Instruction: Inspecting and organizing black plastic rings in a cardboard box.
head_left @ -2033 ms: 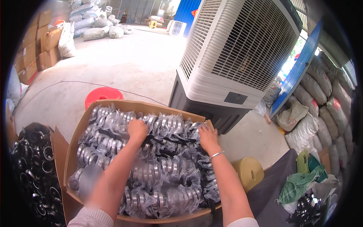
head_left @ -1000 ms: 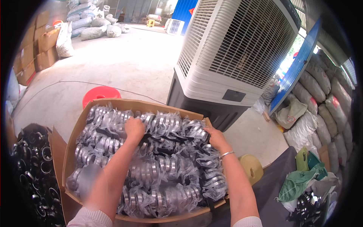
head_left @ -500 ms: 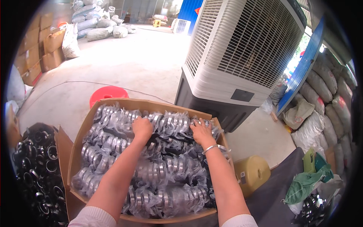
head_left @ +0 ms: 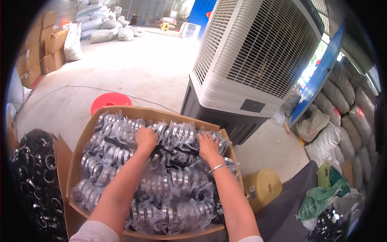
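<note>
An open cardboard box (head_left: 82,145) in front of me is filled with clear plastic bags of shiny metal rings (head_left: 169,189). My left hand (head_left: 145,139) presses down among the bags near the far middle of the box, fingers curled into them. My right hand (head_left: 209,147), with a thin bracelet on the wrist, lies palm down on the bags near the far right corner. Whether either hand grips a bag is hidden by the fingers and the plastic.
A big white and grey air cooler (head_left: 258,68) stands just beyond the box. A red basin (head_left: 109,101) sits behind the box's left corner, a yellow container (head_left: 264,187) at its right, loose black rings (head_left: 34,177) at left. Sacks (head_left: 346,109) pile up at right.
Both hands stay in the far part of the box. The right hand went out to the right edge a second ago and has come back toward the middle. The view has shifted slightly.
</note>
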Tool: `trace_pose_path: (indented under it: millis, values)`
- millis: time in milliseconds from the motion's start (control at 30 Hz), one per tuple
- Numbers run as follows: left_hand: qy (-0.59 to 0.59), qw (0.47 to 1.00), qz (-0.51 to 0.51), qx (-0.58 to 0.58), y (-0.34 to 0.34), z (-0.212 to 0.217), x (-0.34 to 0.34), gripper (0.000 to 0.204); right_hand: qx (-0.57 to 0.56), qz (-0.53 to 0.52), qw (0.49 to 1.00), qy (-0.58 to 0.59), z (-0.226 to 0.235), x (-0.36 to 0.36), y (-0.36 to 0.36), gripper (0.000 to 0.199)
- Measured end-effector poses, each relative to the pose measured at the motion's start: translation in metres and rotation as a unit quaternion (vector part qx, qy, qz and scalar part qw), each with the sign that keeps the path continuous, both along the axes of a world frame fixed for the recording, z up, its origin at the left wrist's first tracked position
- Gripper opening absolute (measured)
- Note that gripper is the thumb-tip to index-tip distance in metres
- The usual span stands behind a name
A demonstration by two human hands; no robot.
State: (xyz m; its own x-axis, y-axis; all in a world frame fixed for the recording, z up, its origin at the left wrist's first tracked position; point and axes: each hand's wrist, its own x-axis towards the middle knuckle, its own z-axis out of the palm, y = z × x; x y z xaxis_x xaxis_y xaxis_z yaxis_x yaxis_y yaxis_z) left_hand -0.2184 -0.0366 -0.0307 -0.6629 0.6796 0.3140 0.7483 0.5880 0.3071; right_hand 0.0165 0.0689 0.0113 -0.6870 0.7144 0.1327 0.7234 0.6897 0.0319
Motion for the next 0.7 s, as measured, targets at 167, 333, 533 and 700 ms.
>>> trace_pose_path:
  millis: [167,333,533,700]
  values:
    - [0.008,1.0,-0.003,0.008,0.002,-0.003,0.0,0.024,0.049,0.044,0.997,0.05,-0.003,-0.007,-0.009,0.038]
    - [0.034,0.999,0.001,0.034,0.003,-0.007,-0.001,0.024,0.069,0.105,0.989,0.081,0.001,-0.026,-0.024,0.039]
    - [0.007,1.0,0.004,0.006,0.002,-0.002,0.001,0.024,0.089,0.18,0.976,0.08,-0.005,-0.069,-0.038,0.041]
    - [0.035,0.998,-0.009,0.051,0.002,-0.003,0.001,0.025,0.066,0.139,0.988,0.007,-0.007,-0.085,-0.05,0.036]
